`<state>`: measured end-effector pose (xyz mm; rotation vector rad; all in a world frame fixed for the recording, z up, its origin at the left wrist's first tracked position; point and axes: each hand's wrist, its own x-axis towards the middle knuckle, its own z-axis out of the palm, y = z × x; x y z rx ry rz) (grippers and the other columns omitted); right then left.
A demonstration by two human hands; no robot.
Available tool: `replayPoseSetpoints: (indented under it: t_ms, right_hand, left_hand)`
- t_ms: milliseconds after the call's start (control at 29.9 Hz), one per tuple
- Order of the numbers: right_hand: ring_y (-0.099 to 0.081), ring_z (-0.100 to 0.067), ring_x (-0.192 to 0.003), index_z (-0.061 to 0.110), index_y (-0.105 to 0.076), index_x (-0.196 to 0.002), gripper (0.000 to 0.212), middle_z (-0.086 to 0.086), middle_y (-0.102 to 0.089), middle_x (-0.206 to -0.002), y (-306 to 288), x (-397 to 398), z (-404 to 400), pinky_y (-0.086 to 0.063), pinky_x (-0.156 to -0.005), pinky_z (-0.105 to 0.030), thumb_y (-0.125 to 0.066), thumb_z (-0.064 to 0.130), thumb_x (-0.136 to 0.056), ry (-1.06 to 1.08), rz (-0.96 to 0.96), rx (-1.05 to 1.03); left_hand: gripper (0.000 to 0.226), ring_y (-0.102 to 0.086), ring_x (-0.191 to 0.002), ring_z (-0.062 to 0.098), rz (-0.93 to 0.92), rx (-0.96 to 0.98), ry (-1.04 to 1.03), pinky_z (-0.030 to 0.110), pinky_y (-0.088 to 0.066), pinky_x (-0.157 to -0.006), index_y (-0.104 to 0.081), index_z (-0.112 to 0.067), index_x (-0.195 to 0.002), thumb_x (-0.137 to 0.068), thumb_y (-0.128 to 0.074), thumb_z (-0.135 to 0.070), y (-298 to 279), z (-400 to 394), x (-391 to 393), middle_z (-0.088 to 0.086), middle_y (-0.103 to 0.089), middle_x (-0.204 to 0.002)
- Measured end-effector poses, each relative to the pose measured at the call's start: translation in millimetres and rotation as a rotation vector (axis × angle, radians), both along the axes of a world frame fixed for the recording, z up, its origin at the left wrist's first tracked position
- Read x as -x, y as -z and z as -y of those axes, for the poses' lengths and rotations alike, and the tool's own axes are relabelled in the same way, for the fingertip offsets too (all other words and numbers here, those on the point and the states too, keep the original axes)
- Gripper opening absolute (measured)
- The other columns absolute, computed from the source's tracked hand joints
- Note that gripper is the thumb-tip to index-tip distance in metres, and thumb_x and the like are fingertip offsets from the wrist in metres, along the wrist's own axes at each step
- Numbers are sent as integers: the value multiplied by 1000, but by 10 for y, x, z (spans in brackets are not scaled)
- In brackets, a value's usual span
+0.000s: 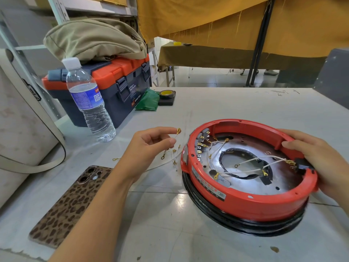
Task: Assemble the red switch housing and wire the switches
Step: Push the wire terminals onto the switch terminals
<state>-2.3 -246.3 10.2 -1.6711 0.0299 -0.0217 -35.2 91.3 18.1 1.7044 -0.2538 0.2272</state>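
The round red switch housing (243, 199) sits on a black base (245, 226) on the table, right of centre. Inside it a metal plate (243, 167) carries white wires with brass terminals, and a row of switches (203, 143) lines its left inner wall. My right hand (317, 157) grips the housing's right rim beside a black switch (302, 165). My left hand (153, 146) hovers left of the housing and pinches a white wire with a brass spade terminal (178, 131) between thumb and forefinger. More loose wires with ring terminals (170, 155) lie on the table below that hand.
A leopard-print phone (71, 205) lies at the front left. A water bottle (88, 103) and an orange-and-navy toolbox (105, 87) with a khaki bag on top stand at the back left. A green packet (148, 101) and a tape roll (167, 94) lie behind.
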Motion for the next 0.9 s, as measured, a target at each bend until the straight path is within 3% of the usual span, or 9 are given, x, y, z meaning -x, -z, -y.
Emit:
replayPoseSetpoints:
  t_ms: [134, 201, 301, 401, 602, 702, 802, 836, 903]
  right_hand:
    - [-68, -25, -82, 30, -74, -96, 36, -7, -74, -96, 6, 1, 0, -57, -73, -33, -51, 4, -85, 3, 12, 21]
    - [-59, -34, -80, 30, -73, -97, 36, -13, -72, -98, 10, 2, 3, -49, -79, -41, -51, 4, -85, 4, 7, 15]
    - [-42, -34, -85, 29, -73, -99, 36, -23, -65, -100, 6, 12, 0, -35, -79, -45, -50, 4, -86, -9, -1, -1]
    - [-45, -34, -85, 29, -73, -99, 35, -26, -64, -108, -10, 19, -10, -38, -79, -47, -51, 5, -86, -1, -4, -5]
    - [-46, -34, -83, 26, -72, -100, 33, -25, -63, -111, -25, 38, -31, -41, -79, -50, -50, 4, -87, -1, -10, -34]
    - [-46, -33, -84, 24, -71, -101, 33, -28, -63, -102, -30, 43, -37, -38, -77, -46, -49, 3, -87, -3, -10, -39]
    - [-55, -30, -77, 22, -70, -105, 33, -19, -69, -95, -29, 50, -40, -44, -74, -36, -49, 3, -88, -4, -3, -19]
    - [-60, -24, -69, 21, -70, -105, 32, -10, -71, -87, -31, 51, -47, -49, -67, -27, -49, 3, -88, 4, 3, -8]
    - [-55, -7, -44, 21, -70, -103, 32, 4, -68, -66, -44, 61, -58, -42, -44, -13, -49, 2, -88, 19, 11, -6]
  left_hand:
    - [28, -59, -69, 3, 6, -18, -6, 12, -47, -68, -75, -29, -92, -87, -62, -5, 0, 3, 2, -10, -61, -68]
    - [26, -58, -68, 3, 6, -27, -11, 12, -47, -68, -75, -28, -90, -87, -60, -7, 4, 7, 6, -9, -63, -68]
    - [28, -60, -68, 4, 4, -33, -20, 12, -47, -66, -74, -26, -86, -89, -57, -3, 1, 17, 6, -8, -68, -72]
    - [32, -63, -68, 8, 10, -15, -28, 14, -49, -65, -74, -25, -81, -89, -57, 1, -16, 51, 3, -3, -71, -76]
    - [17, -63, -64, 6, 29, -60, -20, 14, -49, -63, -72, -16, -80, -85, -63, -2, -124, 180, 36, -4, -70, -68]
    - [20, -65, -66, 5, 51, -93, 34, 13, -50, -63, -72, -18, -76, -83, -66, -1, -220, 299, 65, -3, -72, -71]
    - [22, -66, -69, 12, 55, -152, 81, 20, -54, -67, -71, -20, -74, -81, -68, 1, -274, 429, 76, 5, -71, -73]
    - [24, -65, -68, 13, 60, -180, 90, 21, -54, -67, -71, -21, -73, -81, -68, 1, -290, 474, 77, 4, -70, -72]
    - [26, -65, -67, 12, 84, -244, 96, 21, -54, -66, -69, -24, -72, -80, -70, 0, -320, 567, 81, 0, -70, -70]
